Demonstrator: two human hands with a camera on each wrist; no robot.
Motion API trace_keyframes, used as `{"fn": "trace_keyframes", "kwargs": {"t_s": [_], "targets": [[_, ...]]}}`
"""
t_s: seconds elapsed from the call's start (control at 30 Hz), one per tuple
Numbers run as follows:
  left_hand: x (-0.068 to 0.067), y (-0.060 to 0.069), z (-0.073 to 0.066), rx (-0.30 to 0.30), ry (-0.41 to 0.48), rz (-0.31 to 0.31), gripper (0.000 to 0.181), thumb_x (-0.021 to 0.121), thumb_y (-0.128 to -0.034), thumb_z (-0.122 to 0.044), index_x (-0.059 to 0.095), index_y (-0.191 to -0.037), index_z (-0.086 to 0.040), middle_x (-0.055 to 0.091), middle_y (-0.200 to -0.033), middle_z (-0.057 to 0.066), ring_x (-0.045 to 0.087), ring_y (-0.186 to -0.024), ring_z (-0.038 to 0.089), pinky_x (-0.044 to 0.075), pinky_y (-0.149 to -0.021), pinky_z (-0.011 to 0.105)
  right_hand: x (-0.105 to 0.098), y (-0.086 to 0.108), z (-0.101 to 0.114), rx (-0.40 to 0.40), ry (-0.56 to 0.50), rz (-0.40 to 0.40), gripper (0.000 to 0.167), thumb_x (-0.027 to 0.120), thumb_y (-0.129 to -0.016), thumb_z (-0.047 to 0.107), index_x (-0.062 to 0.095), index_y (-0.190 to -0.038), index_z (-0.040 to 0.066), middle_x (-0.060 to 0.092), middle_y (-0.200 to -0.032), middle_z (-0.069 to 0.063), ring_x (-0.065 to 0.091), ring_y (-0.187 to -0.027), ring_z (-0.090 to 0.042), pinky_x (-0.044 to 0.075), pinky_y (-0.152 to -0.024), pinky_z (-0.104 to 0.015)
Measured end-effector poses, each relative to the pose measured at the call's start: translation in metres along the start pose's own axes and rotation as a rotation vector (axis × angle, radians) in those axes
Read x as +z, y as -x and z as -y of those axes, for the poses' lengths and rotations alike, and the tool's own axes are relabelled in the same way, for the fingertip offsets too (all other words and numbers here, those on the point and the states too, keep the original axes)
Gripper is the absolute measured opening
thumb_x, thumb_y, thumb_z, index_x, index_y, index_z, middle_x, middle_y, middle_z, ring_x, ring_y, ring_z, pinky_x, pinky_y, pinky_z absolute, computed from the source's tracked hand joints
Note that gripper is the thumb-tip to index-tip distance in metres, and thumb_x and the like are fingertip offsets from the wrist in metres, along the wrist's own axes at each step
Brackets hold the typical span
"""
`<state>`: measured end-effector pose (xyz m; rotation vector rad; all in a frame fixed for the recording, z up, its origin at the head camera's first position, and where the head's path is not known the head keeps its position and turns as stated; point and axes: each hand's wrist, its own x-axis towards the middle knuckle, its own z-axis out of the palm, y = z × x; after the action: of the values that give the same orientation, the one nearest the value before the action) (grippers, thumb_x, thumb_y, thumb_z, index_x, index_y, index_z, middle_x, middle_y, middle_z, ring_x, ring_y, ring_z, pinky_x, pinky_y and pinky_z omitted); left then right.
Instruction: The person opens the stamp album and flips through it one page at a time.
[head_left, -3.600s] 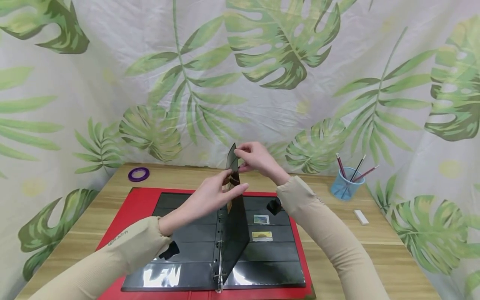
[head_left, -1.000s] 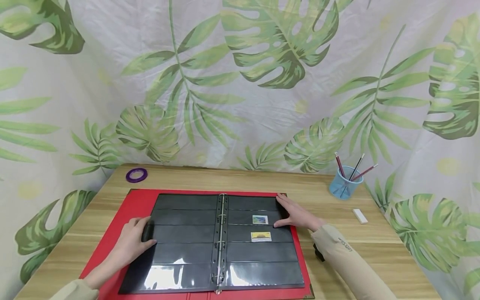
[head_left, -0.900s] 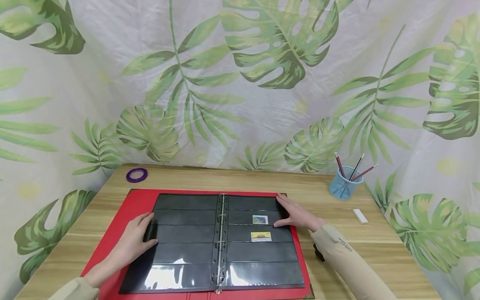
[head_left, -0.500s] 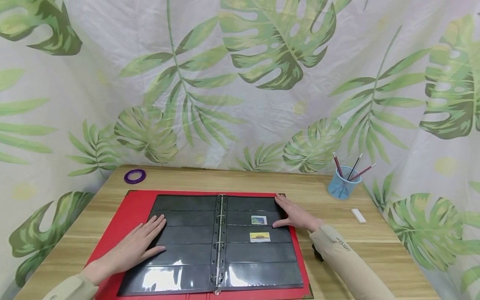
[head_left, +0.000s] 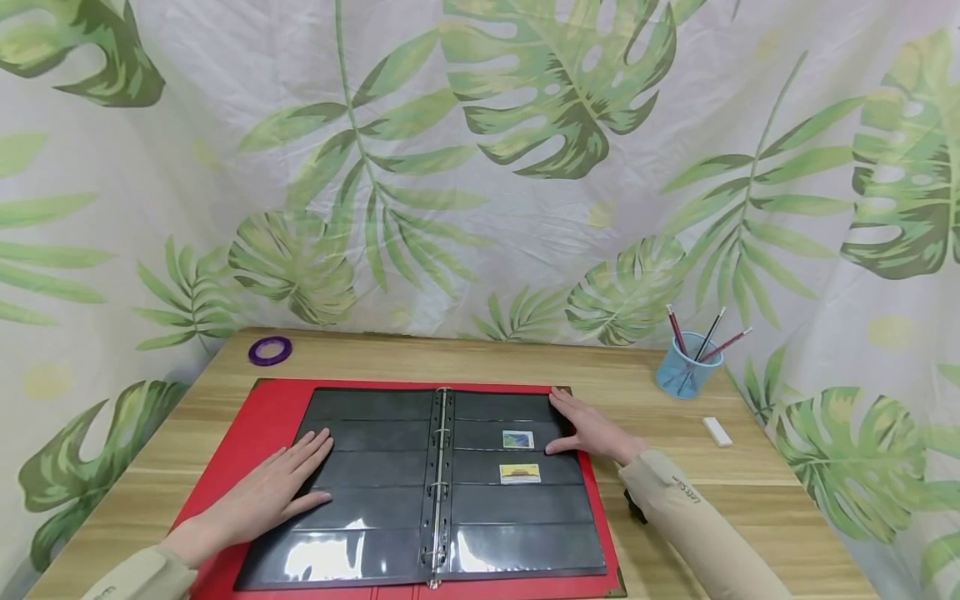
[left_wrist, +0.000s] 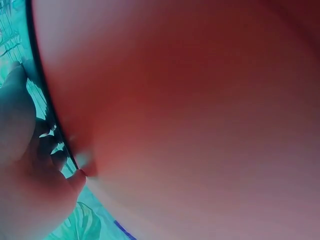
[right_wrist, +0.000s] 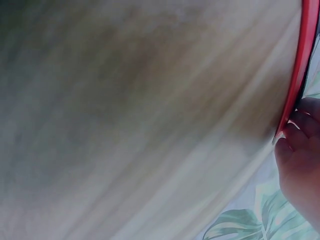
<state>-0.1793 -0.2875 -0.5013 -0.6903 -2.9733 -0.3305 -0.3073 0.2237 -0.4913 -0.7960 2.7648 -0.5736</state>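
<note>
A red ring-binder stamp album [head_left: 258, 417] lies open on the table, with black pocket pages [head_left: 375, 467] on both sides of its metal rings [head_left: 441, 487]. Two stamps sit in the right page: a blue-green stamp [head_left: 518, 439] and, below it, a yellow stamp [head_left: 520, 473]. My left hand [head_left: 262, 492] rests with extended fingers on the left page's outer edge. At the upper right edge of the album, my right hand [head_left: 592, 429] lies with its fingers on the page and cover. In the right wrist view, fingertips of the right hand [right_wrist: 302, 155] touch the red cover edge [right_wrist: 296, 75].
A purple tape roll [head_left: 270, 351] lies at the table's back left. At the back right stands a blue mesh cup [head_left: 688, 375] holding pencils, with a white eraser [head_left: 717, 432] in front of it. A leaf-patterned cloth [head_left: 450, 208] hangs behind the wooden table [head_left: 720, 500].
Earlier both hands held a black page upright over the rings; now it lies flat. My left hand has since slid right and flattened onto the left page. The right hand stays at the right edge.
</note>
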Motion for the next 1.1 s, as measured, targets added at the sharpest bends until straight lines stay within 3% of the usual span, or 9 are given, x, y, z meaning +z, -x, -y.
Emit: {"fn": "trace_keyframes", "kwargs": {"t_s": [0.27, 0.47, 0.63, 0.77, 0.9, 1.1], "targets": [[0.001, 0.000, 0.000, 0.005, -0.001, -0.009, 0.082, 0.062, -0.0896, -0.059, 0.044, -0.149, -0.005, 0.042, -0.156, 0.016, 0.041, -0.142, 0.041, 0.038, -0.111, 0.060, 0.001, 0.001, 0.000, -0.041, 0.028, -0.038, 0.094, 0.078, -0.080, 0.046, 0.038, -0.150, -0.003, 0.031, -0.160, -0.023, 0.031, -0.148, -0.041, 0.034, -0.116, -0.054], [0.001, 0.001, -0.001, 0.013, -0.003, -0.017, 0.082, 0.062, -0.0902, -0.058, 0.044, -0.149, -0.004, 0.042, -0.155, 0.017, 0.042, -0.141, 0.042, 0.039, -0.110, 0.060, 0.001, 0.001, 0.002, -0.087, 0.060, -0.097, 0.088, 0.080, -0.078, 0.046, 0.048, -0.144, -0.001, 0.047, -0.151, -0.023, 0.044, -0.140, -0.042, 0.040, -0.113, -0.054], [0.001, 0.001, -0.001, 0.014, -0.003, -0.020, 0.081, 0.062, -0.0903, -0.057, 0.044, -0.149, -0.004, 0.043, -0.155, 0.017, 0.042, -0.141, 0.042, 0.040, -0.110, 0.060, 0.003, 0.000, 0.001, -0.122, 0.091, -0.179, 0.081, 0.085, -0.074, 0.043, 0.057, -0.137, 0.000, 0.057, -0.129, -0.019, 0.053, -0.116, -0.032, 0.048, -0.098, -0.045], [0.000, 0.001, -0.002, 0.009, 0.002, -0.016, 0.082, 0.062, -0.0899, -0.057, 0.043, -0.149, -0.004, 0.042, -0.155, 0.017, 0.041, -0.141, 0.042, 0.039, -0.110, 0.060, 0.004, 0.000, 0.001, -0.123, 0.094, -0.216, 0.081, 0.088, -0.069, 0.042, 0.061, -0.133, -0.001, 0.051, -0.106, -0.011, 0.044, -0.093, -0.018, 0.042, -0.079, -0.029], [0.000, 0.000, -0.003, 0.009, 0.004, -0.015, 0.082, 0.063, -0.0898, -0.057, 0.044, -0.149, -0.004, 0.043, -0.155, 0.018, 0.042, -0.141, 0.043, 0.039, -0.110, 0.061, 0.002, -0.001, 0.004, -0.077, 0.042, -0.185, 0.083, 0.088, -0.069, 0.042, 0.060, -0.132, -0.003, 0.050, -0.105, -0.011, 0.041, -0.089, -0.015, 0.037, -0.074, -0.024], [0.000, 0.000, -0.003, 0.018, 0.003, -0.020, 0.081, 0.062, -0.0902, -0.057, 0.044, -0.148, -0.003, 0.043, -0.154, 0.018, 0.043, -0.141, 0.043, 0.040, -0.110, 0.061, -0.009, 0.002, 0.011, 0.027, -0.158, -0.177, 0.070, 0.085, -0.077, 0.028, 0.059, -0.132, -0.006, 0.051, -0.114, -0.018, 0.046, -0.083, -0.017, 0.041, -0.071, -0.024]]}}
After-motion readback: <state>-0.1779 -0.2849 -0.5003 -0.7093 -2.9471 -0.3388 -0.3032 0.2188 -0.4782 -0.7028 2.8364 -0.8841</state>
